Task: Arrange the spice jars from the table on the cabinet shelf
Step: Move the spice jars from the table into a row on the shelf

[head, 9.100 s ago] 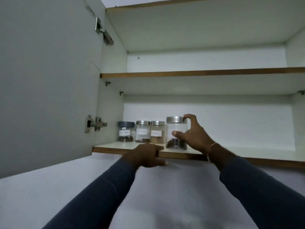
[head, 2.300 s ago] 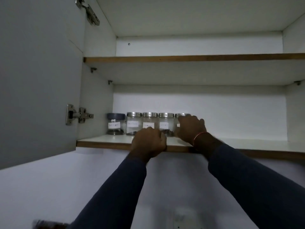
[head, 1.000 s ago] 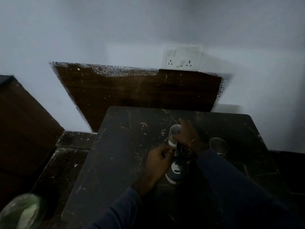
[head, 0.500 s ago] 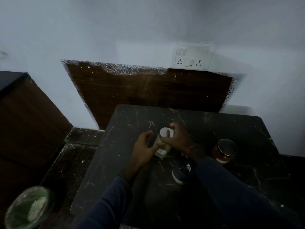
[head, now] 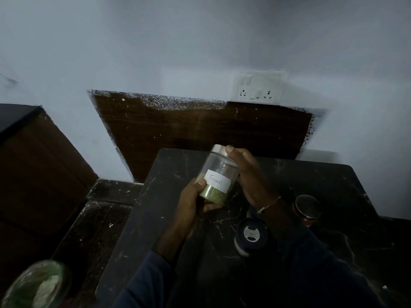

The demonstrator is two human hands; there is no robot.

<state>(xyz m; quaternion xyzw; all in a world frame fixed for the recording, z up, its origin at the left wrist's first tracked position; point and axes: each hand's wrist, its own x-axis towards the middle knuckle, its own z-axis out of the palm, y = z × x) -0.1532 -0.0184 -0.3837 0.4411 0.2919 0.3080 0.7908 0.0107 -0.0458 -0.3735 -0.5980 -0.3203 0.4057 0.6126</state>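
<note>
- Change noted: half a second earlier the clear round spice jar, silver-lidded, with greenish contents and a white label reading "Fennel", sat low at the dark marble table with both hands closing on it. It is now lifted clear of the surface and tilted, lid toward the wall, label facing the camera.
- Some two seconds earlier both hands were at the cabinet shelf, where a row of five jars stood. The shelf is out of view at present.
- Assessment: pick-up is complete. The label appears to be under check before the carry up to the shelf. Placement is not yet done.
- Left hand: fingers curled under and round the jar's base, thumb pressed on the front just beside the label's lower left corner.
- Right hand: wrapped round the jar's upper right side, one fingertip on the lid's rim.
- Position: the jar is gripped between the two hands, in the air over the table's far left portion, short of the far edge.
- Remaining on the table: a dark-blue-lidded jar near the middle, just beside the right forearm, and a metal-lidded jar with reddish contents toward the right edge. At least two further jars are judged outstanding.
</note>
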